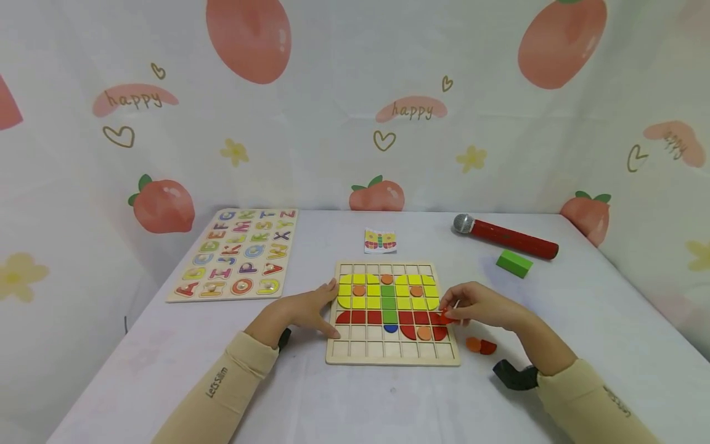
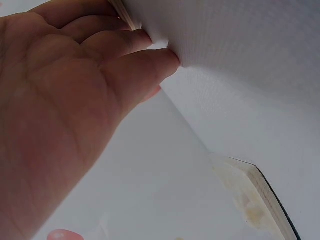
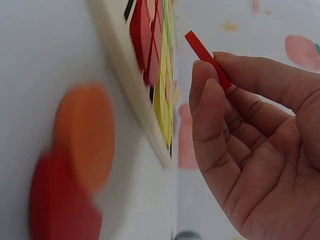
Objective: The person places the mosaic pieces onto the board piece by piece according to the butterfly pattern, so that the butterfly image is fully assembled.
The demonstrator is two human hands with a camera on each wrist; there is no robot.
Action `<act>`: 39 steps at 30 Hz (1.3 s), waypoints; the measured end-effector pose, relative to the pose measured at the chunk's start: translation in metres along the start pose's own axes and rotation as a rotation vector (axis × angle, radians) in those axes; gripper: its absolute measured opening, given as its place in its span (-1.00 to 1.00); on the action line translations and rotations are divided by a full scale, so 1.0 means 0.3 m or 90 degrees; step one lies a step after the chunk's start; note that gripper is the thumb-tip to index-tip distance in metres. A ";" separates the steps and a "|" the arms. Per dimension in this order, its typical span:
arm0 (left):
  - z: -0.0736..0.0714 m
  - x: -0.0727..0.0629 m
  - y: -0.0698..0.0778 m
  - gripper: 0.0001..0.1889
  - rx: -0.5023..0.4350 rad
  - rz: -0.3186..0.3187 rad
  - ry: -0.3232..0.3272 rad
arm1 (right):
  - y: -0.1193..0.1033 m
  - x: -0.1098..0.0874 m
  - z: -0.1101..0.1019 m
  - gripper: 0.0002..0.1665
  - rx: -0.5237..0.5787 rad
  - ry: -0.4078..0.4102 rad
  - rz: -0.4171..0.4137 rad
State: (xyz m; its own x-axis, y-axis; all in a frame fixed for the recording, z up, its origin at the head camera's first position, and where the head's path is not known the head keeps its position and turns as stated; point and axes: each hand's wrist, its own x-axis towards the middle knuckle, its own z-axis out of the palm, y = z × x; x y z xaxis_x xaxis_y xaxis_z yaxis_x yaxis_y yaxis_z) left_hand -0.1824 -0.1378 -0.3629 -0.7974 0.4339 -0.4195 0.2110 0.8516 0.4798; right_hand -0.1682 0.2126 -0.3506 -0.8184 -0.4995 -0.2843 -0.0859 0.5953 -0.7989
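Observation:
My right hand (image 1: 482,304) pinches a thin red puzzle piece (image 3: 205,57) between thumb and fingers, over the right edge of a wooden grid board (image 1: 360,350). In the right wrist view the piece is tilted, seen nearly edge-on. Yellow, red, green, orange and blue pieces lie in the grid in a butterfly-like pattern. My left hand (image 1: 307,308) rests at the board's left edge, its thumb at the lower corner and fingers extended. Its fingertips (image 2: 167,62) touch the white surface in the left wrist view. An orange disc (image 1: 473,345) and another red piece (image 1: 489,347) lie right of the board.
Behind the board stands a small butterfly picture card (image 1: 380,241). An alphabet puzzle board (image 1: 266,259) is at the back left. At the back right are a red microphone (image 1: 507,238) with a silver head and a green block (image 1: 514,263). A patterned cloth hangs behind.

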 end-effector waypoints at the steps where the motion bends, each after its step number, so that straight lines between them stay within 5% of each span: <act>1: 0.000 0.001 0.000 0.11 0.001 0.001 0.000 | -0.012 0.015 0.008 -0.73 -0.003 -0.004 0.000; 19: 0.007 0.008 0.001 0.13 0.006 -0.004 0.000 | -0.170 0.218 0.173 -0.87 0.004 -0.101 -0.050; 39: 0.000 0.010 -0.007 0.13 0.003 -0.001 -0.005 | -0.218 0.234 0.251 -0.93 -0.092 -0.060 -0.029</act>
State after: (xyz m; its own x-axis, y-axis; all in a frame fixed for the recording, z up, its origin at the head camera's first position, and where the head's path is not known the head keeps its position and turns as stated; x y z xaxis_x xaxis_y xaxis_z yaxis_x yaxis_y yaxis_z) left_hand -0.1852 -0.1381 -0.3652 -0.7933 0.4347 -0.4264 0.2119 0.8536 0.4759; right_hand -0.1772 0.0912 -0.3582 -0.7555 -0.5804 -0.3040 -0.2069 0.6516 -0.7297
